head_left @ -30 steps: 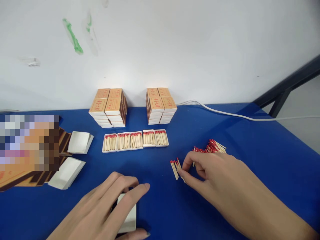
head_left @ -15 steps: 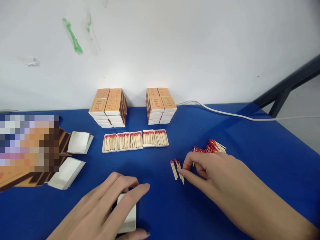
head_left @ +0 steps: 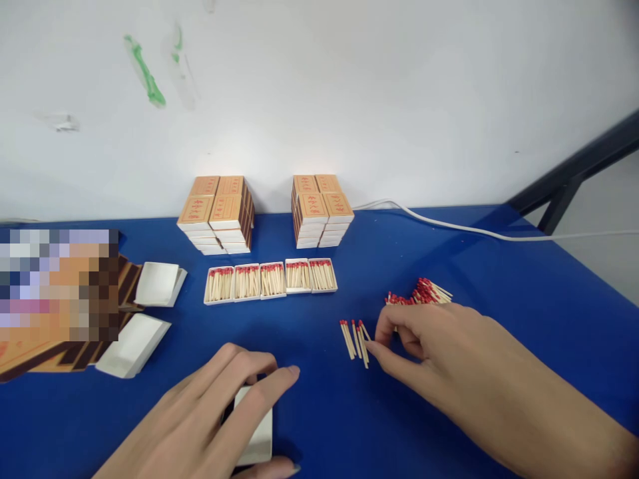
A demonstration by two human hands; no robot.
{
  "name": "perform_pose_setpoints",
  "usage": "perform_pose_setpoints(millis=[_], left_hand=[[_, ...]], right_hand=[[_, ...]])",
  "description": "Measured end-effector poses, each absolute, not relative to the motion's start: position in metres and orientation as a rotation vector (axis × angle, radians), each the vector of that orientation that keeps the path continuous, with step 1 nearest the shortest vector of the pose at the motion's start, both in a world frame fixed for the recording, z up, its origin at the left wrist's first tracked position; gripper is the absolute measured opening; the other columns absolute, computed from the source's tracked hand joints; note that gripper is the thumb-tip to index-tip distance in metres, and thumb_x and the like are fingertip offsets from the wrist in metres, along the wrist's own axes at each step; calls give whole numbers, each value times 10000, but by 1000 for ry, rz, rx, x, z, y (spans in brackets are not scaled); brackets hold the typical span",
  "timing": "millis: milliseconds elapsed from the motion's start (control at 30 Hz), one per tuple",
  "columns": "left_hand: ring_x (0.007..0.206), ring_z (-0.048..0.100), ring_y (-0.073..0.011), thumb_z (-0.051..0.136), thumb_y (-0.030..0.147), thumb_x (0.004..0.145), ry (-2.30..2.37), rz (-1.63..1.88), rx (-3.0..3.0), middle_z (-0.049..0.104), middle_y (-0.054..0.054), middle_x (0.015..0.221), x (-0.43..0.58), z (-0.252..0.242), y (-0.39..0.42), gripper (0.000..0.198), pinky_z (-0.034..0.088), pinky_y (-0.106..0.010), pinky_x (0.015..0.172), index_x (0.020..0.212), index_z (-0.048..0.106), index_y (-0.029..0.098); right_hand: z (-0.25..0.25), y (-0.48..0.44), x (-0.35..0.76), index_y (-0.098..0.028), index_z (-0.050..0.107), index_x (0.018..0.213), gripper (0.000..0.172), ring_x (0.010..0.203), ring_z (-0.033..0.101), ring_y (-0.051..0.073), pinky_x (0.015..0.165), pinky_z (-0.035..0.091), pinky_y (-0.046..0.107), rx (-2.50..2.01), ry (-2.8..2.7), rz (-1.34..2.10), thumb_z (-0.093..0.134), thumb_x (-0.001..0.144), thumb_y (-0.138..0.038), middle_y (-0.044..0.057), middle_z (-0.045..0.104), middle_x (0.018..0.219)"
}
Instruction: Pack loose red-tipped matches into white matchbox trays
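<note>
- Head view: my left hand (head_left: 200, 412) curls over a white tray (head_left: 262, 431); grip, can't tell.
- My right hand (head_left: 449, 359), thumb and forefinger nearly meeting, at loose matches (head_left: 347, 340) on the table (head_left: 319, 412); hold unclear.
- Sorting, I'd judge; next calls for a light pinch.

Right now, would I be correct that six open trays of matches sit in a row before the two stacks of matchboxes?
Not quite: the head view shows five open trays of matches, not six, in a row before the two stacks of matchboxes.
</note>
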State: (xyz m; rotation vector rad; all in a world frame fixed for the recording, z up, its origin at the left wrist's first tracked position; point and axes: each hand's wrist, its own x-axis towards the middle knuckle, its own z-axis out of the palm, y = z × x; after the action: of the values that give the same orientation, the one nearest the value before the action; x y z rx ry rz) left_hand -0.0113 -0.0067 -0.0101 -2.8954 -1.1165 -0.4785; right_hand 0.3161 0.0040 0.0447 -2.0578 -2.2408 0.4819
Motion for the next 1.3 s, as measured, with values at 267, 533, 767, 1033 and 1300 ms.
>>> perform_pose_setpoints(millis=[267, 533, 767, 1033, 1300], left_hand=[[1377, 724, -264, 675, 728, 1077, -1027, -480, -2906, 768, 2, 1476, -16, -13, -3, 666, 616, -344, 1066, 1631, 629, 360], [1377, 727, -270, 658, 737, 1082, -1111, -467, -2913, 776, -2, 1462, -13, -12, -7, 639, 607, -357, 1102, 1612, 639, 380], [1353, 737, -255, 638, 741, 1088, -1152, -489, -2915, 782, -18, 1425, -10, -11, -8, 626, 613, -326, 1088, 1594, 652, 373], [1316, 753, -258, 677, 730, 1074, -1007, -525, -2912, 792, -2, 1434, -13, -10, -3, 691, 619, -343, 1029, 1623, 624, 314], [1377, 722, -266, 619, 743, 1099, -1136, -450, -2917, 778, -13, 1464, -10, -11, -8, 644, 594, -358, 1100, 1607, 624, 347]], right_hand=[[44, 0, 321, -304, 699, 792, 385, 631, 657, 205, 567, 384, 371, -1998, -2254, 468, 591, 1122, -470, -17, 711, 712], [40, -2, 321, -317, 751, 932, 321, 699, 710, 219, 566, 432, 334, -2057, -2198, 421, 930, 883, -578, -39, 722, 748], [40, 2, 323, -308, 748, 946, 132, 692, 728, 197, 588, 436, 340, -2004, -2203, 506, 839, 995, -390, -45, 778, 821], [38, -1, 324, -325, 726, 983, 181, 726, 722, 199, 635, 449, 356, -2005, -2160, 564, 677, 1107, -449, -56, 784, 870], [39, 2, 318, -320, 700, 975, 214, 706, 718, 245, 583, 401, 369, -2089, -2150, 456, 585, 1120, -426, -20, 756, 782]])
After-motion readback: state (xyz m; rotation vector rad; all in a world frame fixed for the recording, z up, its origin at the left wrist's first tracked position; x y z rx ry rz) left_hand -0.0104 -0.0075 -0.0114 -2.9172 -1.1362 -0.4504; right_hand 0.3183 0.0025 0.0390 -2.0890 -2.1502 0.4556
